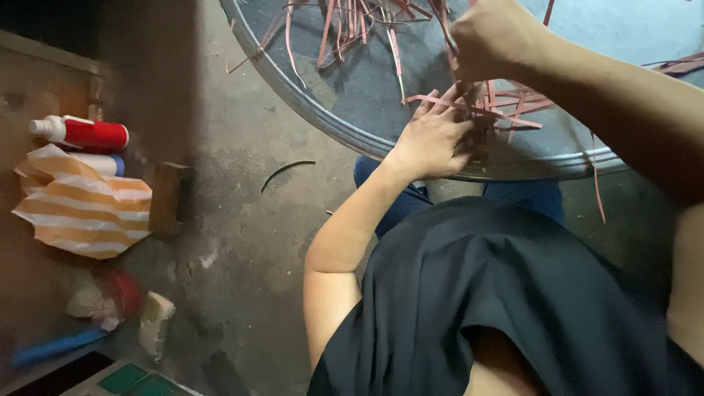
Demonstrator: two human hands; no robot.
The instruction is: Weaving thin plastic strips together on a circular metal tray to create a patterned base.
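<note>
Pressing flat with spread fingers, the left hand [433, 139] pins crossed reddish strips [506, 106] against the round metal tray's rim [345, 128], steadying them, while the right hand [488, 37] pinches one strip above.

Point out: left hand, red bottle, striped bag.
left hand [433, 139], head view, back of the hand
red bottle [92, 134], head view, middle of its red body
striped bag [84, 202], head view, centre of its orange-and-white face

Thin reddish-pink strips [506, 103] lying criss-crossed on a round grey metal tray [345, 121], some trailing over its rim
</note>
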